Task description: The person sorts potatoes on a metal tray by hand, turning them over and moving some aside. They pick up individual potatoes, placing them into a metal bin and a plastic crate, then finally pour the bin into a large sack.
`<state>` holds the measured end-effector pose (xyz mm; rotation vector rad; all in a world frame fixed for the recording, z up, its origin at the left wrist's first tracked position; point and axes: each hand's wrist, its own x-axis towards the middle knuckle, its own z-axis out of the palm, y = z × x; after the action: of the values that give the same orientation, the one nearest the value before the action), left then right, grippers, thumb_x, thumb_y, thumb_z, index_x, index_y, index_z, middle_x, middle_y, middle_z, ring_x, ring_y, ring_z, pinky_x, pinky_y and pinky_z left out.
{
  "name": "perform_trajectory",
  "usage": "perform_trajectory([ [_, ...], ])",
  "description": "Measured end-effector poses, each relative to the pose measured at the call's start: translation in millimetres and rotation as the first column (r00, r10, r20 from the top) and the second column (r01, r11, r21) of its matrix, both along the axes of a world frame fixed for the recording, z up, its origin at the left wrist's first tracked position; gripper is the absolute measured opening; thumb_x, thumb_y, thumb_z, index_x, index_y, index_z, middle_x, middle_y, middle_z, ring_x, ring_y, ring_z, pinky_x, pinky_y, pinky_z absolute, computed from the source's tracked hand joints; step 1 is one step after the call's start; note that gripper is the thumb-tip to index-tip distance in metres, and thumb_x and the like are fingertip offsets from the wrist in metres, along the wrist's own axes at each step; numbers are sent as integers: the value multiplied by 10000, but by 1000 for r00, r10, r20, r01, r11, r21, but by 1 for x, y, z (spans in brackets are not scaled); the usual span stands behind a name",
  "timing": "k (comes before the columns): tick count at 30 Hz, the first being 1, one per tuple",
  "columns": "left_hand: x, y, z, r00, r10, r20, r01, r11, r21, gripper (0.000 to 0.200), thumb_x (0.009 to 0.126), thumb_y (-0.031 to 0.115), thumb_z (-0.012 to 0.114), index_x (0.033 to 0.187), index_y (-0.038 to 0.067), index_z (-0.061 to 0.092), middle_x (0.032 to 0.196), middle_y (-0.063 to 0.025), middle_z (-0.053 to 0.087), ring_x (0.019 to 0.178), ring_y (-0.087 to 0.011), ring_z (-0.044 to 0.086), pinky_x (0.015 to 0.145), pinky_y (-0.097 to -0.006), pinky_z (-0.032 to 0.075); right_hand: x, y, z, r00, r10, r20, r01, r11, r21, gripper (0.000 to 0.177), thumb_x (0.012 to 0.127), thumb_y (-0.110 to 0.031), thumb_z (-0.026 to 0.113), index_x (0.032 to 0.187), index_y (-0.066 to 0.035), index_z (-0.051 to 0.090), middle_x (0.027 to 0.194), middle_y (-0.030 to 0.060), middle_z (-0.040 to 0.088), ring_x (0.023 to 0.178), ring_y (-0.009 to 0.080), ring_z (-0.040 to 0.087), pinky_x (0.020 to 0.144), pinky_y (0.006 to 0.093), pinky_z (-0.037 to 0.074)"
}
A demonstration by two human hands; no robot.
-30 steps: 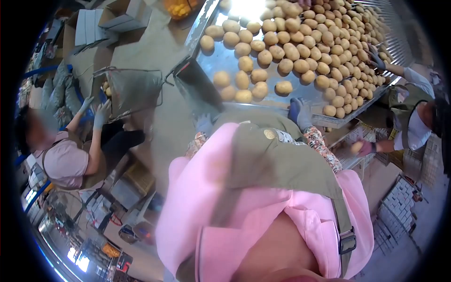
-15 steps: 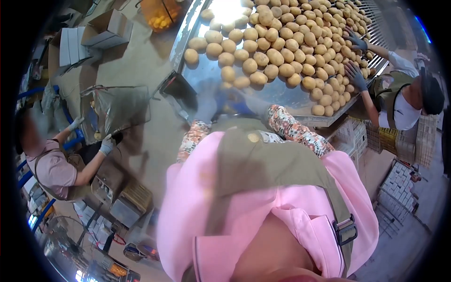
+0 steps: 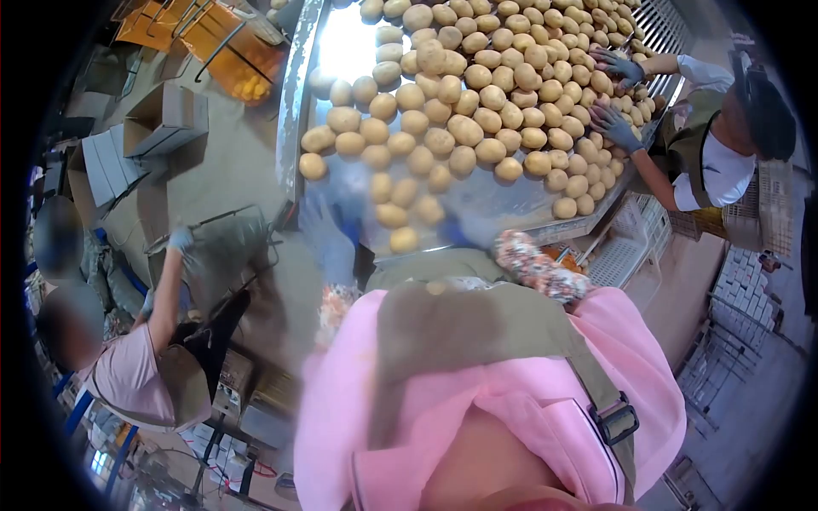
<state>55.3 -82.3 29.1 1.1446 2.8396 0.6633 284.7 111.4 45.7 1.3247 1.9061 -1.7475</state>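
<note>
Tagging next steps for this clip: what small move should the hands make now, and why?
Probably bring the gloved left hand and gloved right hand closer together: both look blurred but apart, with several potatoes between them near the metal table's near edge.

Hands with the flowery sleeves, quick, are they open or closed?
Left hand: blurred, but looks open, nothing seen in it.
Right hand: too blurred to tell.

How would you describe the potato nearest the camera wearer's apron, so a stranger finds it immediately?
Find the metal table covered with potatoes. At its near edge, look between the wearer's left hand and right hand. The potato is the lowest in the picture, closest to the olive apron.
</note>
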Motion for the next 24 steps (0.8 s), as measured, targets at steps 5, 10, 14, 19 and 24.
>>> perform_trajectory([
  [5, -47, 138, 7, 968, -220, 123, 161, 915, 370, 579, 888, 331, 601, 1349, 17, 447, 1362, -278, 427, 1254, -452, 406, 1057, -481, 321, -68, 12, 15, 854, 268, -445, -354, 928, -120, 419, 985, -265, 424, 1365, -90, 431, 1260, 103, 525, 1151, 206, 508, 952, 324, 432],
  [10, -18, 188, 18, 989, -140, 48, 148, 958, -247, 680, 909, 532, 472, 1463, 173, 307, 1475, -236, 285, 1368, -494, 203, 1068, -647, 189, -103, 163, 73, 964, -88, -250, 171, 926, 335, 379, 922, -264, 555, 1212, -19, 554, 1118, 62, 606, 976, 142, 565, 864, 259, 459],
  [14, 7, 156, 64, 921, -244, 303, 363, 819, -444, 673, 890, 521, 502, 1455, 196, 337, 1503, -204, 248, 1389, -471, 174, 1024, -713, 163, -60, 235, 35, 999, 16, 44, -47, 236, 971, 423, 891, -339, 556, 1272, -156, 552, 1292, 171, 532, 1139, 306, 540, 965, 390, 428],
  [19, 49, 83, -21, 962, -251, 106, 271, 841, -469, 712, 897, 580, 443, 1497, 257, 236, 1571, -159, 74, 1417, -461, 58, 1043, -719, 73, -32, 179, 5, 938, -49, 342, -304, 351, 885, 577, 873, -349, 552, 1417, -325, 364, 1531, 243, 132, 1323, 454, 321, 1058, 541, 306],
  [24, 71, 58, -57, 983, -154, -95, 77, 829, -554, 701, 892, 574, 422, 1489, 241, 266, 1571, -147, 99, 1432, -420, 29, 1080, -654, 39, -57, 44, -11, 851, 218, 478, -524, 406, 748, 581, 920, -321, 472, 1461, -213, 293, 1527, 211, 177, 1325, 612, 146, 1052, 685, 196],
])
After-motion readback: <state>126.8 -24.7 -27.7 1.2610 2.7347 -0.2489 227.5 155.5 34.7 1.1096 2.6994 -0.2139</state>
